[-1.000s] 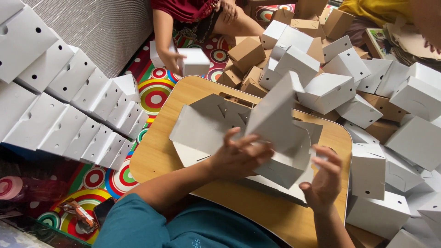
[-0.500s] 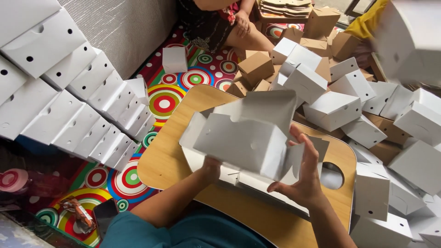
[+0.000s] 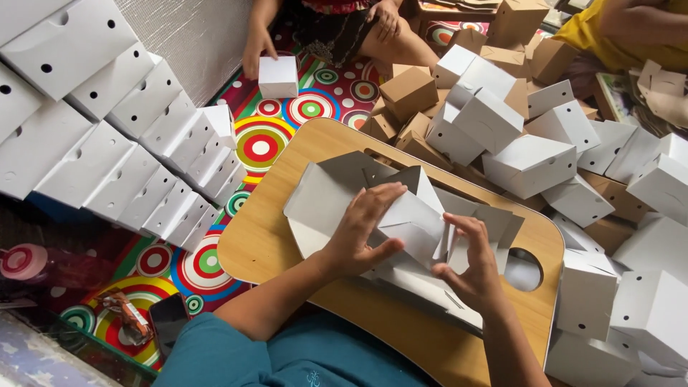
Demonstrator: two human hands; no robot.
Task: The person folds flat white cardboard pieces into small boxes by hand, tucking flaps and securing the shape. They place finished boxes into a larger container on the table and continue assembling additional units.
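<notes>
Left hand (image 3: 363, 229) spread flat, fingers apart, pressing down on a half-folded white cardboard box (image 3: 408, 222) lying on the wooden lap table (image 3: 272, 244). Right hand (image 3: 469, 261) curled, fingertips pinching a flap at the box's near edge, apparently closed on it.

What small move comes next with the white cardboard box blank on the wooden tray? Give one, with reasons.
Probably fold the raised flap further inward. The left hand presses flat on the half-folded white cardboard box blank, the right hand pinches its side panel, and the blank lies partly flat on the rounded wooden lap tray, not yet box-shaped.
</notes>
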